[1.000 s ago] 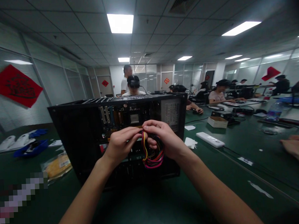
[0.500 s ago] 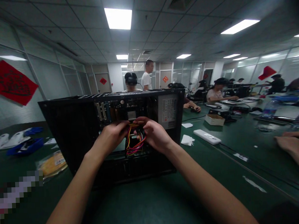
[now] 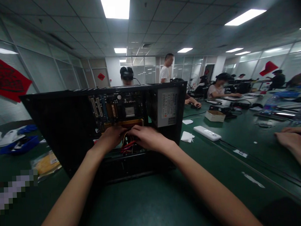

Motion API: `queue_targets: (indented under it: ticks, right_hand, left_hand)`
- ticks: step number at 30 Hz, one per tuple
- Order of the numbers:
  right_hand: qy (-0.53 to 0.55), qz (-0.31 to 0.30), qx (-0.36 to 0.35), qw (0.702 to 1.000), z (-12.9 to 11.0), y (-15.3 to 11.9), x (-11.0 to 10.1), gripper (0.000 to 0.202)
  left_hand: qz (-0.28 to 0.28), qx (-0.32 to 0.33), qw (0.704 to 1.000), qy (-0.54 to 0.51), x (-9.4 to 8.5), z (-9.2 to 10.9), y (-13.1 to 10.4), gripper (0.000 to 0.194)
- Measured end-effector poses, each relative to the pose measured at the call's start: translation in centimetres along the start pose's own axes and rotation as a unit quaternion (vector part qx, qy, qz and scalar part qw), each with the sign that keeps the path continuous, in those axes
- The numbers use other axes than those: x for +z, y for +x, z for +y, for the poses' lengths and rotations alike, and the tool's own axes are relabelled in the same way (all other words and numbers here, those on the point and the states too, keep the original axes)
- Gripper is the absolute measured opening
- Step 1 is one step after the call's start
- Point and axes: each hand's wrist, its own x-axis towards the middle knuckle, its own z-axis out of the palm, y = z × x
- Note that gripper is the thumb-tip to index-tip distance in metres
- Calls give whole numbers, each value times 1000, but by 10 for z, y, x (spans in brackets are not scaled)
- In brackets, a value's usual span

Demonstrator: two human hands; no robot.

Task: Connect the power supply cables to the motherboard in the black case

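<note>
Before me stands an open black computer case [image 3: 54, 123], its inside facing me. My left hand [image 3: 110, 137] reaches into it with fingers closed on a bundle of coloured cables [image 3: 128, 147]. My right hand [image 3: 150, 138] pinches the same bundle from the other side; its fingertips nearly meet those of the left. Red, yellow and dark wires hang below the fingers, and the cable end is hidden. Just above the hands lies a gold-coloured memory stick [image 3: 138, 122] on the motherboard [image 3: 137, 102]. A silver power supply [image 3: 168, 107] sits at the upper right of the case.
Right of the case lie a white power strip [image 3: 207, 133], crumpled paper [image 3: 187, 136] and a small open box [image 3: 215, 116]. On the left are a blue tray [image 3: 19, 146] and a plastic bag [image 3: 47, 163]. Another person's hands [image 3: 293, 137] rest at the right edge.
Both hands have shifted lower inside the case with the cables, and the right hand has turned palm down. More of the motherboard and memory stick shows. The standing person has moved right.
</note>
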Motion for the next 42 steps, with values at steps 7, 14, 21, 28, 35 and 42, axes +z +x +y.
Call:
queue_targets:
  ticks: [7,14,21,28,35,42]
  right_hand:
    - [-113,-93,156,977,18,1,4,25]
    - [-128,-96,114,980,10,2,7,22]
    - [-118,-77,97,985,16,2,15,22]
    - [-103,-87,100,986,15,1,13,21]
    - [-115,-73,86,987,17,0,13,22]
    - [-117,-73,91,986,23,2,20,23]
  left_hand:
    - [-28,-60,998,9,15,-2,8,27]
    - [-38,-53,998,-9,22,-5,11,26]
    - [-47,-64,997,-11,26,-5,7,29]
    - [-69,-69,995,-5,22,2,6,30]
    - [-85,-88,991,47,21,5,7,28]
    - [-86,-87,991,51,19,9,8,27]
